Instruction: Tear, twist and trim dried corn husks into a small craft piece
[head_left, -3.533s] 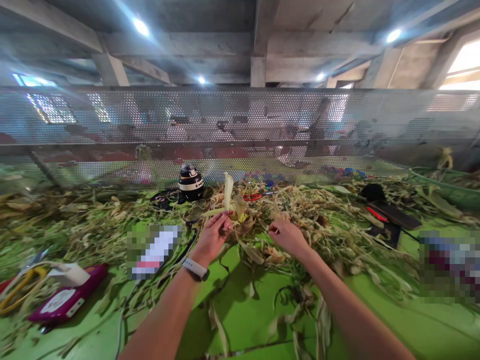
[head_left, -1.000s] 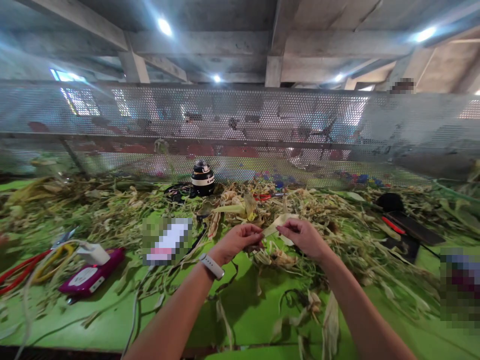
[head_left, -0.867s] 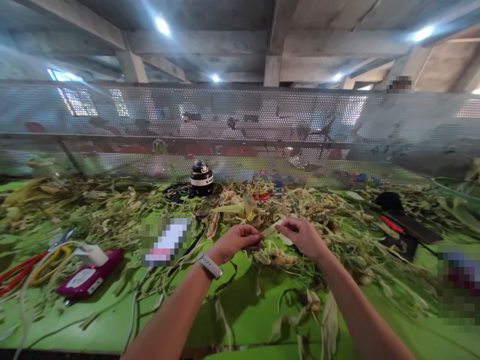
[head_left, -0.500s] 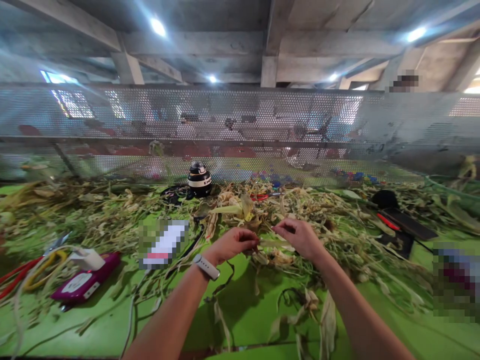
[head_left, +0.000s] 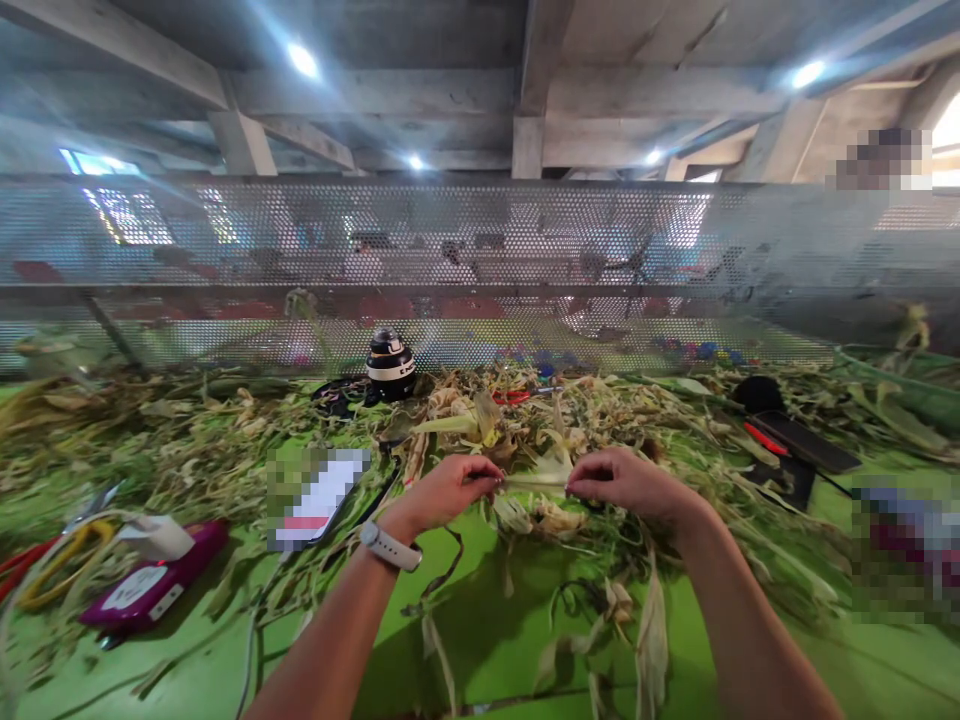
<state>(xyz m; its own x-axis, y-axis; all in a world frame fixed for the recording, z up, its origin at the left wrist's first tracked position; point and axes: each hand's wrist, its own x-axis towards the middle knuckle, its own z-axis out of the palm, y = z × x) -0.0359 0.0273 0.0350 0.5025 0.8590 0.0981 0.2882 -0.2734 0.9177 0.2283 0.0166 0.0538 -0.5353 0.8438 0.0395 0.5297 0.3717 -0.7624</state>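
A pale green strip of corn husk (head_left: 535, 481) stretches level between my two hands, just above the heaped husks. My left hand (head_left: 448, 492), with a light watch on its wrist, pinches the strip's left end between thumb and fingertips. At the other end, the thumb and fingers of my right hand (head_left: 626, 482) are closed on it. Right behind the strip lies a wider yellow-green husk (head_left: 487, 425). Crumpled dry husk pieces (head_left: 559, 520) lie below it on the green tabletop (head_left: 480, 620).
A phone (head_left: 322, 500), a purple power strip (head_left: 154, 590) with a white plug, and red-handled scissors (head_left: 30, 560) lie left. A black jar-shaped container (head_left: 391, 368) stands behind. Toward the right is a dark phone-like device (head_left: 810, 440). A perforated metal screen (head_left: 480, 240) spans the back; people sit beyond it.
My right hand has moved right and slightly down, and its fingers now grip the husk strip's right end. My left hand keeps its pinch. The view has shifted slightly.
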